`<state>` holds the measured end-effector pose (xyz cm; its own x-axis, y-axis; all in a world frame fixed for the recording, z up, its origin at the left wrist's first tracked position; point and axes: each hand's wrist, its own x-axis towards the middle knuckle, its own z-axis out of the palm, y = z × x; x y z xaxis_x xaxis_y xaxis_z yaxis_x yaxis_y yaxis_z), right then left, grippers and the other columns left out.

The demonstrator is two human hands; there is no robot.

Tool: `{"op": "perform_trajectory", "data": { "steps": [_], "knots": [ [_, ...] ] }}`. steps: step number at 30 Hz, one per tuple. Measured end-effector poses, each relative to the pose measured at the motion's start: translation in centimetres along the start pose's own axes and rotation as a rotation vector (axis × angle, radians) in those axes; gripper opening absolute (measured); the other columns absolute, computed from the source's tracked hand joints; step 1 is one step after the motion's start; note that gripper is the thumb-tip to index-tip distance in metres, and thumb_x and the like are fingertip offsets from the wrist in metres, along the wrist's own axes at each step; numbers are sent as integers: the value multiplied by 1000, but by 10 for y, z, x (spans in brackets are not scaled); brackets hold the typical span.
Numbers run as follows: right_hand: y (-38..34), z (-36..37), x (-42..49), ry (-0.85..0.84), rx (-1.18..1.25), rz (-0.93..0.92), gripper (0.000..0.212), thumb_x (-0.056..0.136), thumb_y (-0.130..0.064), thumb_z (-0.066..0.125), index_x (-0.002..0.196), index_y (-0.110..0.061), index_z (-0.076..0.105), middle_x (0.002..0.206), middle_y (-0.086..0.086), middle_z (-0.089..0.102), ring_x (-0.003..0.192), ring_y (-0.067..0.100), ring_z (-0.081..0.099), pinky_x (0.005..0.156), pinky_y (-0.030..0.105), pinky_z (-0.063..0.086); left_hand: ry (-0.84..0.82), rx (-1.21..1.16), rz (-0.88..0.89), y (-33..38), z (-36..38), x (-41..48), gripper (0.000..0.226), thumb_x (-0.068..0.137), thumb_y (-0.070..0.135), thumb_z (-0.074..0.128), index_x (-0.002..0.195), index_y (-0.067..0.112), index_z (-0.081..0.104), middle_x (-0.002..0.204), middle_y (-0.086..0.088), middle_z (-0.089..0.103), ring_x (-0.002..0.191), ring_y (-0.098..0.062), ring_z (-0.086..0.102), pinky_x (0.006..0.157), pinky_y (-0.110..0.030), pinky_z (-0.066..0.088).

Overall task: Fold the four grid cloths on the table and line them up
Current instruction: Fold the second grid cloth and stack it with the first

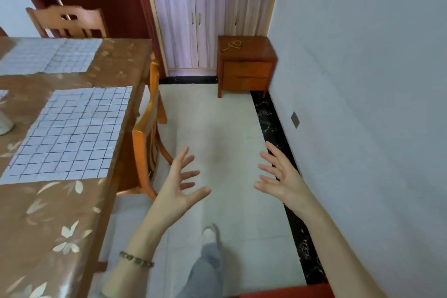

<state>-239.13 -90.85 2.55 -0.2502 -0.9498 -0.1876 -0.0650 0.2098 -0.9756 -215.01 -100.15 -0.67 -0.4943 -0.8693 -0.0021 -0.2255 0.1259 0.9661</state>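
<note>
Two white cloths with a dark grid lie flat and unfolded on the brown flowered table [55, 213] at the left. The nearer grid cloth [70, 133] is by the table's right edge; the farther grid cloth [50, 55] lies toward the back. A sliver of white at the left edge [3, 93] may be another cloth. My left hand [180, 184] and my right hand [281, 175] are held out over the floor, right of the table, fingers spread, palms facing each other, holding nothing.
A wooden chair [145, 133] is tucked in at the table's right side, another chair [67, 23] stands at the far end. A white object [5, 121] sits at the table's left edge. A wooden nightstand [245, 65] and a cupboard [208, 29] stand ahead, a wall at right.
</note>
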Motion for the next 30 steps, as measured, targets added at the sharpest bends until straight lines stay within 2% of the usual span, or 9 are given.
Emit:
{"op": "perform_trajectory", "data": {
  "steps": [2,8,12,14,16,18,23,26,30],
  "knots": [
    [-5,-1,48,-45,-12,-11,91,76,3,73,145,-34,27,141,-6,42,123,10,49,102,31,45,37,-10,-17,-4,-8,36,96,71,35,78,138,57,14,136,28,36,112,9,53,91,-22,49],
    [-38,7,200,-136,-27,-39,90,75,3,74,144,-34,28,142,-1,42,122,13,50,103,36,44,173,-30,-54,-6,-53,148,100,68,51,80,143,52,14,143,17,36,119,-2,52,101,-32,47],
    [-64,20,286,-200,-27,-51,90,75,1,74,143,-34,28,142,-1,42,121,11,51,103,36,44,242,-23,-51,-1,-89,210,110,56,67,75,146,49,13,145,12,37,121,-8,52,97,-29,47],
    [-74,28,324,-232,-38,-50,90,74,0,75,144,-34,28,142,-1,42,121,12,51,103,36,44,275,-50,-58,-2,-104,236,106,51,72,76,138,60,17,144,11,38,121,-11,53,95,-31,49],
    [-82,36,354,-261,-49,-58,90,74,-2,76,141,-38,29,141,-2,43,121,12,50,104,36,43,302,-63,-65,-5,-115,255,95,52,68,78,127,71,20,144,13,39,120,-13,54,97,-36,50],
    [-91,46,388,-296,-57,-59,88,74,-1,76,137,-41,29,140,-2,43,122,14,50,103,35,43,332,-74,-83,-11,-125,274,91,58,58,80,127,72,21,144,15,40,119,-10,55,97,-37,50],
    [-113,80,478,-439,-92,-75,86,74,-1,75,134,-40,28,141,-1,42,123,16,49,102,35,43,480,-75,-162,-26,-149,322,99,68,43,80,146,47,19,142,15,41,115,4,53,93,-24,49],
    [-123,109,537,-563,-115,-106,88,73,-4,78,136,-42,31,139,-5,45,118,8,53,93,25,48,595,-47,-191,-38,-170,347,98,65,49,80,142,53,19,141,16,42,116,1,54,99,-31,47],
    [-145,158,612,-817,-113,-117,86,69,-12,80,131,-51,36,135,-16,49,118,1,54,89,17,48,801,-98,-247,-49,-197,375,100,59,54,76,142,55,21,142,14,42,117,-5,56,99,-36,49]
  ]
}}
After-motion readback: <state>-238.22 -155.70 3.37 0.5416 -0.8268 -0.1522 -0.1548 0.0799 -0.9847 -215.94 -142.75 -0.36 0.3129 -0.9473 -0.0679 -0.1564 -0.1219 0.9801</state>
